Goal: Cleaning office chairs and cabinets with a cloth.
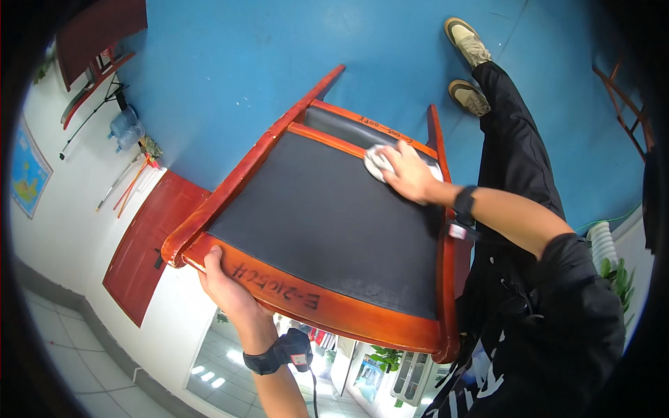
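Note:
A wooden chair with a reddish-brown frame and a black padded backrest panel (334,224) fills the middle of the view. My left hand (230,292) grips the chair's wide top rail (366,318) near its left corner, thumb on the face and fingers hidden behind. Handwritten marks stand on this rail and on a lower crossbar (376,125). With my right hand (410,175) I press a white cloth (375,161) against the panel's far edge, beside the narrow crossbar. The cloth is bunched and partly covered by my fingers.
Blue floor (235,62) surrounds the chair, and my shoes (470,44) stand on it. Along the wall are a red door (157,245), a blue water jug (127,128) and a thin black stand (91,123). A brown wooden frame (622,104) stands at the right rim.

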Action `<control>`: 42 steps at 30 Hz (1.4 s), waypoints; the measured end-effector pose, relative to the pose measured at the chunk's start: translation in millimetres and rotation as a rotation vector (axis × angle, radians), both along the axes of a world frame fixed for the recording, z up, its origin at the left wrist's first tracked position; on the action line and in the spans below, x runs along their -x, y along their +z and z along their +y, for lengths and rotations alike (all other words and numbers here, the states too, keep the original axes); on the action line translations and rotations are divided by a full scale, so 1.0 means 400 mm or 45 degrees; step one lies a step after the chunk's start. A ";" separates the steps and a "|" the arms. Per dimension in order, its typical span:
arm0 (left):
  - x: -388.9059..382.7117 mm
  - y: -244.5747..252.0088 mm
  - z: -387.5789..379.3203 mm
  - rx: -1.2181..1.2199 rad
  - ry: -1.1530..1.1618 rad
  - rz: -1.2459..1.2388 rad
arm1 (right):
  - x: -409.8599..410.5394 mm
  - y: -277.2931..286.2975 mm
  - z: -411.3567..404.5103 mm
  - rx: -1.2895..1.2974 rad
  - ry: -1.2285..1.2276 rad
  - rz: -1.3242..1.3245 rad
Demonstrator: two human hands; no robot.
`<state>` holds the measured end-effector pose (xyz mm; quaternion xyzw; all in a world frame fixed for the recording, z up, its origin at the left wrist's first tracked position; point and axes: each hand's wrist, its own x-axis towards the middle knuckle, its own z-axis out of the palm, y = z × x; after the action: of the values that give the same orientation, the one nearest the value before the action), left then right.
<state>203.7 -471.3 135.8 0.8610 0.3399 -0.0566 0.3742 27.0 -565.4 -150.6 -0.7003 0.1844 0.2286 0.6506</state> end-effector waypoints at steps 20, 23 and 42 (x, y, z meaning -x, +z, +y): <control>0.008 0.001 -0.013 -0.033 0.020 0.010 | -0.124 0.170 0.045 -0.167 -0.017 -0.218; 0.015 0.013 -0.017 -0.018 -0.007 0.034 | 0.029 0.243 -0.020 -0.192 0.181 0.022; 0.008 0.036 -0.039 0.179 0.016 0.013 | -0.210 0.478 0.018 -0.889 -0.228 -0.741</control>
<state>200.3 -486.8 150.0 0.8300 0.3425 -0.0824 0.4324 110.9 -558.3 40.5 -0.4558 -0.0341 0.0140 0.8893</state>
